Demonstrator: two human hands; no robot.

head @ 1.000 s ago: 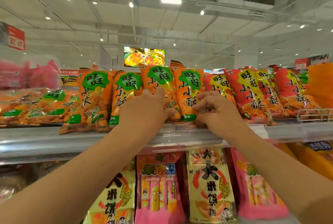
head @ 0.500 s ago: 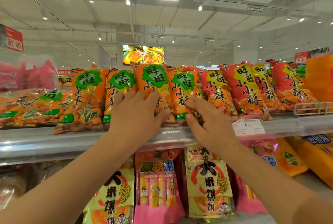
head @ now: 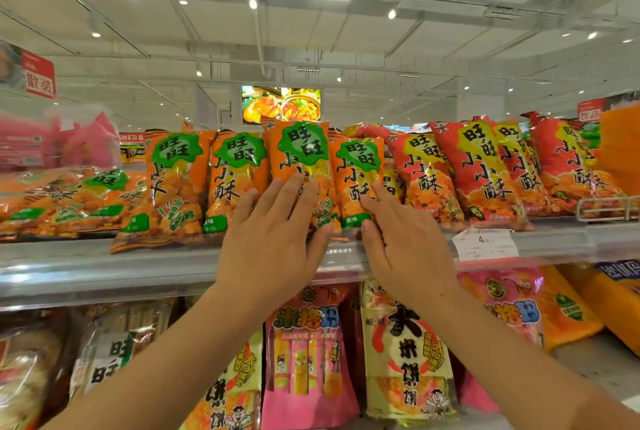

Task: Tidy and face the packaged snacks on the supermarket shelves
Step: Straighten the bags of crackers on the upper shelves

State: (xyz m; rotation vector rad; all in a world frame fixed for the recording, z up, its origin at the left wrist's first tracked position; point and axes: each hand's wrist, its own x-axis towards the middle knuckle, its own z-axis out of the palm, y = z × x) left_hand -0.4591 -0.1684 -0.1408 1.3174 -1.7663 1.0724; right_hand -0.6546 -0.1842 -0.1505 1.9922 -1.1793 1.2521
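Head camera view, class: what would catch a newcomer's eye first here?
Two bare hands, the left hand and right hand, press flat on upright orange snack bags at the centre of the top shelf. To their right stands a row of red snack bags.

head cam | faces forward, tilted up | close to top shelf [head: 104, 270] (edges likely distorted) | single view

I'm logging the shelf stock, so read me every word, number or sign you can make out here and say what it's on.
"旺旺 小小酥": tall orange snack bag with green label, and the red snack bags with yellow labels.
"原味": green tab on the shorter orange bag.
"4": white shelf price tag; the rest is too small.
"散装": red hanging sign.
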